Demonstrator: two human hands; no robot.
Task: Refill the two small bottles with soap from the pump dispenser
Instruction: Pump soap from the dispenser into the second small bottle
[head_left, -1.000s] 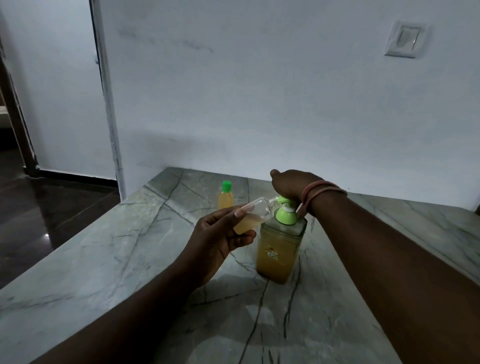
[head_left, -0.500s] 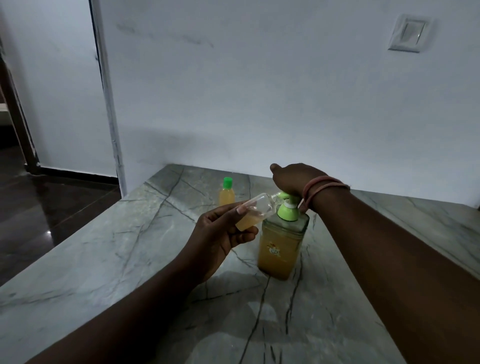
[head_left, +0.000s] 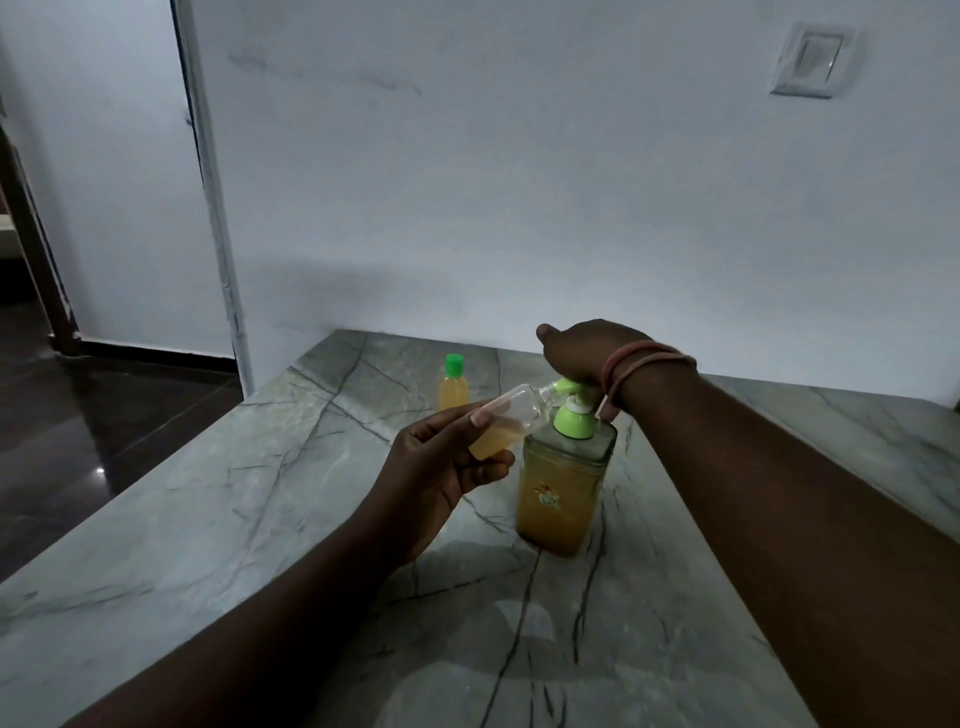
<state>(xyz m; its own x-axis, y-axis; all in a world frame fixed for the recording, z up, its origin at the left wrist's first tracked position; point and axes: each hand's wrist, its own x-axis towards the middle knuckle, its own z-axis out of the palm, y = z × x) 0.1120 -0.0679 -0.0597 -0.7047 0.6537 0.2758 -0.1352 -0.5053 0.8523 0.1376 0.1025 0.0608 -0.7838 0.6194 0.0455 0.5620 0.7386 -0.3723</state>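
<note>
Since a second ago the pump head has risen under the right hand (head_left: 576, 353), exposing its white stem. Largest is the grey marble surface (head_left: 218, 519), its left edge dropping to dark floor (head_left: 78, 426) at the frame's left, with open room in front. At centre stands the pump dispenser (head_left: 563, 488), amber soap inside, the right hand resting over its green head. Left of it the left hand (head_left: 436, 467) grips a tilted, partly filled small bottle (head_left: 506, 423), mouth at the spout. Behind, near the wall (head_left: 519, 182), a capped small bottle (head_left: 453, 388) stands apart.
</note>
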